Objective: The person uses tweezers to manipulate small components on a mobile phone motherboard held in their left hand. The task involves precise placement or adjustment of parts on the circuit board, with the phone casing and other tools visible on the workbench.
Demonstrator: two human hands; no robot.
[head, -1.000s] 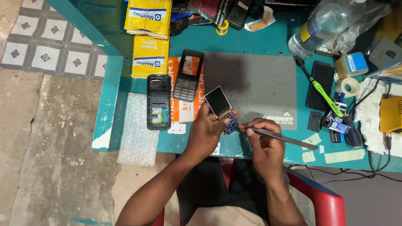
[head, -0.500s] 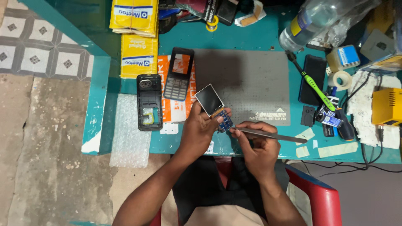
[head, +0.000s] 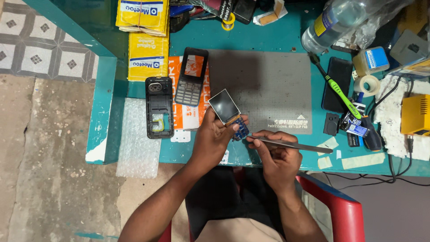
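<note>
Nearest me, my right hand [head: 277, 157] pinches a pair of metal tweezers [head: 291, 144] with thumb and fingers closed round the shaft, tips aimed left at the small blue circuit board [head: 240, 128]. My left hand [head: 214, 139] has its fingers closed on that board's lower edge and holds it tilted above the front lip of the teal workbench [head: 268, 40], with the little display panel [head: 224, 106] still attached and standing up from the board's top. I judge this assembly light, stiff and fragile: the screen glass would crack under pressure and its link to the board looks thin, so it is best held by the board's bare edges, never by the screen face. Just beyond lies the grey anti-slip mat [head: 268, 85]. To its left a keypad front cover [head: 191, 76] rests on an orange card, and beside that the black rear housing [head: 159, 107]. To the right lie a green toothbrush [head: 333, 87] and a dark phone [head: 338, 83]; farther back are yellow boxes [head: 145, 36] and a plastic bottle [head: 336, 20].
</note>
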